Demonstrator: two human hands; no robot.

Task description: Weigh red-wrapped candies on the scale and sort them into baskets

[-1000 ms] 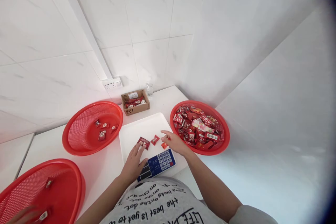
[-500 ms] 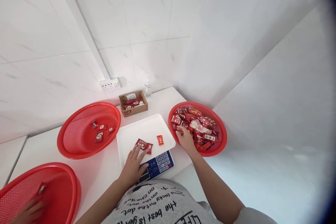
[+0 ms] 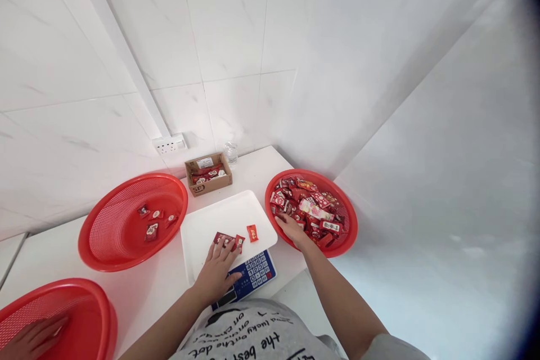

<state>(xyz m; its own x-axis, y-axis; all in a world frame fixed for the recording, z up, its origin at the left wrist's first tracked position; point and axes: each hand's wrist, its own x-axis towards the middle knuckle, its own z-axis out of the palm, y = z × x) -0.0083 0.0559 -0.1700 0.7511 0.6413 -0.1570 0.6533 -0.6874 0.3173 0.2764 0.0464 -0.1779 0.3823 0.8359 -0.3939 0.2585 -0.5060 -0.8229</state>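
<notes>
My left hand [image 3: 218,271] rests at the front of the white scale tray [image 3: 211,214], its fingers spread over dark red wrapped snack packets [image 3: 225,239]. A small red packet [image 3: 240,243] lies against those fingertips, and an orange-red packet [image 3: 252,233] sits apart to the right. Over the near-left rim of the right red basket [image 3: 353,225] reaches my right hand [image 3: 292,230]. Its fingers are stretched out and touch the heaped red snack packets [image 3: 306,202]; no packet shows in its grasp. Below the tray, the blue keypad [image 3: 258,273] of the scale is partly covered by my left thumb.
A red basket [image 3: 97,236] with several packets stands left of the tray. Nearer, another person's hand [image 3: 36,337] is inside a second red basket [image 3: 99,298]. Behind the tray are a cardboard box [image 3: 215,183] of packets and a clear plastic cup [image 3: 230,153]. A wall socket [image 3: 169,144] is behind.
My right hand has gone from a pinch at the basket's rim to stretched fingers on the packets. My left hand stays on its packets. The red packet near the other person's hand no longer shows.
</notes>
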